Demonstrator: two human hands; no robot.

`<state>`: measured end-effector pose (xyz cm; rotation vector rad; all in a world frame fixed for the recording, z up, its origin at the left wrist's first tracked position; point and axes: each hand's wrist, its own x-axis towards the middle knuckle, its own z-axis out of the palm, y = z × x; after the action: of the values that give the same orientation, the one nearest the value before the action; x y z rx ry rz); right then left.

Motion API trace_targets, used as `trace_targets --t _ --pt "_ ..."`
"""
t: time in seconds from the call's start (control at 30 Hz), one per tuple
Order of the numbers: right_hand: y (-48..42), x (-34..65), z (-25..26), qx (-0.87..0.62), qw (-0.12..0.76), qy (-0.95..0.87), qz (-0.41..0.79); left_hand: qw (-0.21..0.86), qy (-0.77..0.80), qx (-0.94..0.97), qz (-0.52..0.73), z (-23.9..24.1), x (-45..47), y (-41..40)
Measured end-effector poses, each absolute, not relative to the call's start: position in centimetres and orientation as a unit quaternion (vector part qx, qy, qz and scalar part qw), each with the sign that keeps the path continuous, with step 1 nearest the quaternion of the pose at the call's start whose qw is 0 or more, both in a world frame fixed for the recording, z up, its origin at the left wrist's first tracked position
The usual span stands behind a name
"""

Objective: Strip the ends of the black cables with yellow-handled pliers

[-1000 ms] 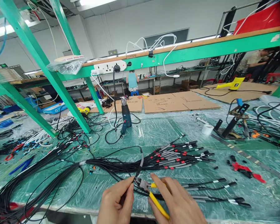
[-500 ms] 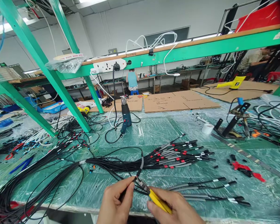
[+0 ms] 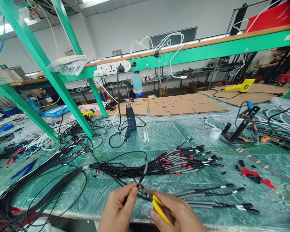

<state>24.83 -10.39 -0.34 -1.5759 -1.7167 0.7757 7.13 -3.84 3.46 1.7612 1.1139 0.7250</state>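
Between thumb and forefinger, my left hand (image 3: 119, 206) pinches the end of a black cable with a grey sleeve (image 3: 145, 168). That cable arches up and back from the bundle of black cables (image 3: 120, 170) on the bench. My right hand (image 3: 176, 211) is closed around yellow-handled cutting pliers (image 3: 159, 209). The pliers' jaws are at the cable end, right beside my left fingertips, and the handles stand somewhat apart. Whether the blades touch the cable I cannot tell. Just beyond my right hand lie several loose grey-sleeved cables (image 3: 207, 193) with white labels.
A dark heat gun (image 3: 130, 120) stands upright behind the bundle. To the right are a tape roll (image 3: 215, 133), a metal ruler (image 3: 258, 162), a black clamp-like fixture (image 3: 241, 129) and red scraps (image 3: 250, 174). Green frame posts (image 3: 74, 109) rise at left. People sit farther back.
The pliers' handles have spread apart a little, and both hands have shifted slightly left. My left hand still pinches the cable.
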Motion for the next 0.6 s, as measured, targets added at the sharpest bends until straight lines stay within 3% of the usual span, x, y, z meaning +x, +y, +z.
trace_targets --t 0.13,0.3,0.47,0.6 --pt "-10.7 25.5 -0.9 -0.636 0.299 -0.708 0.069 0.431 0.453 0.728 0.281 3.8 6.7 -3.7" --pt "-10.3 26.0 -0.2 -0.605 0.277 -0.744 -0.050 0.425 0.430 0.751 0.266 4.7 6.7 -3.7" --pt "-10.0 26.4 -0.2 -0.597 0.265 -0.754 -0.070 0.418 0.427 0.764 0.243 4.9 6.7 -3.8" --pt "-10.3 26.2 -0.3 -0.610 0.287 -0.738 0.036 0.412 0.426 0.763 0.259 4.3 6.6 -3.8"
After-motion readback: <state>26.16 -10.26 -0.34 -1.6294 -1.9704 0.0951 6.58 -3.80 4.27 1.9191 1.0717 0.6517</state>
